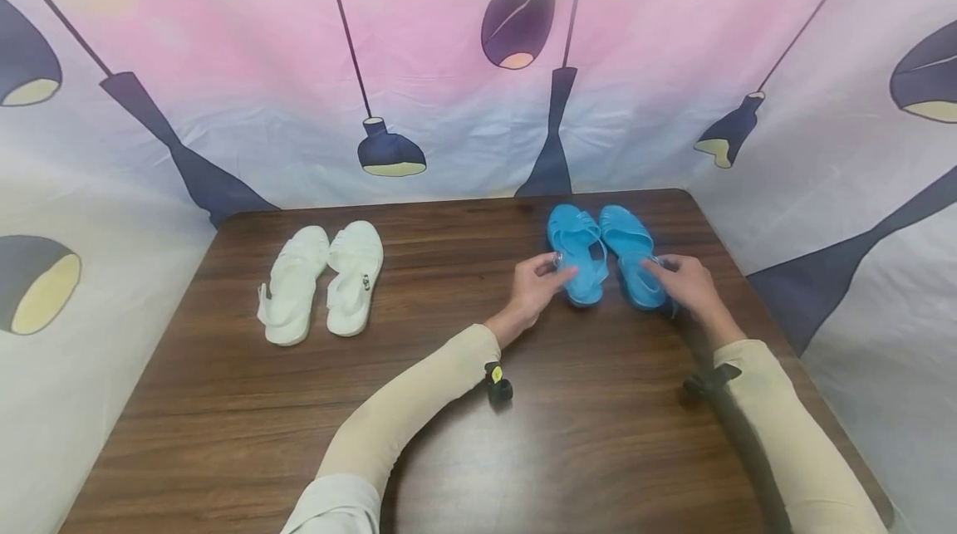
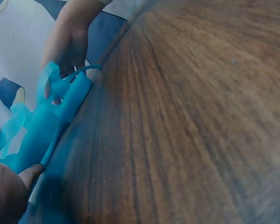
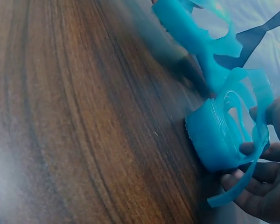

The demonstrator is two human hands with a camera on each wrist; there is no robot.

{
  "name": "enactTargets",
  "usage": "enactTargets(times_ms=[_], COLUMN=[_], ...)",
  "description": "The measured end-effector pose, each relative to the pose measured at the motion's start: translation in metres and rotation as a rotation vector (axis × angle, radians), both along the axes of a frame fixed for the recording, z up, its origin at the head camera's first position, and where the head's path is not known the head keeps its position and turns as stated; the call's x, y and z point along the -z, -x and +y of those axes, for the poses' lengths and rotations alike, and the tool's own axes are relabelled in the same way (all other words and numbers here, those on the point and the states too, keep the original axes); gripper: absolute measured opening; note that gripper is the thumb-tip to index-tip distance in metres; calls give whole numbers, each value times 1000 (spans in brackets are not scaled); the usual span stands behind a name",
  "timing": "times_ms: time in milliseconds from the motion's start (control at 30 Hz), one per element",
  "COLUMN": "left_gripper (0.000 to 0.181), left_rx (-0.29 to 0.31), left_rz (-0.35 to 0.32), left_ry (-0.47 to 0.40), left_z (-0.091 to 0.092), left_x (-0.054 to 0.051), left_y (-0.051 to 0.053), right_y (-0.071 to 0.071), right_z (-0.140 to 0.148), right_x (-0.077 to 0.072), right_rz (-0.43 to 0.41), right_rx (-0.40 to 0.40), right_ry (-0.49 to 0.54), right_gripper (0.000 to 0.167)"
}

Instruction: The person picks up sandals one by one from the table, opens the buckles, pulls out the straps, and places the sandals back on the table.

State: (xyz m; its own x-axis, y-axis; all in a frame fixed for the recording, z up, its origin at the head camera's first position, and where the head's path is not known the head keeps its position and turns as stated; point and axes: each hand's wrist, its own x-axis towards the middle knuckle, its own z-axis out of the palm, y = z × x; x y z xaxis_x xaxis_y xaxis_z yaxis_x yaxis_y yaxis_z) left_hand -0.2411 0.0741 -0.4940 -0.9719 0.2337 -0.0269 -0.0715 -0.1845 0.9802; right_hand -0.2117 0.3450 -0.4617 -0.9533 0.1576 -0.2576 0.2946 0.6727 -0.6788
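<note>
A pair of blue sandals stands near the back right of the table, toes toward the wall. My left hand [image 1: 536,286] grips the left blue sandal [image 1: 586,291] by its outer side, near the buckle; in the left wrist view its thumb [image 2: 31,173] lies along the sole's edge. My right hand [image 1: 688,283] holds the right blue sandal [image 1: 626,227] at its heel straps. The right wrist view shows those fingers curled about the strap [image 3: 261,102], whose loose end [image 3: 224,198] hangs below.
Two white sandals, one left [image 1: 293,289] and one right [image 1: 355,276], lie side by side at the table's left. The brown wooden table [image 1: 449,268] meets a cloth backdrop [image 1: 262,36] printed with lamps behind and at both sides.
</note>
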Motion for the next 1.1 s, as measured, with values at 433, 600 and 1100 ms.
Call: enactTargets(times_ms=[433,600,1100], left_gripper=[41,42,51], left_rx=[30,43,113], left_rz=[-25,6,92], left_ry=[97,230,389], left_z=[3,0,-9], left_x=[6,3,-6], left_y=[2,1,3], right_y=[5,6,4], right_z=[14,15,14], right_x=[3,1,0], right_rz=[-54,-89,-53], right_rx=[-23,-34,-50], right_ry=[172,237,255], right_gripper=[89,84,74])
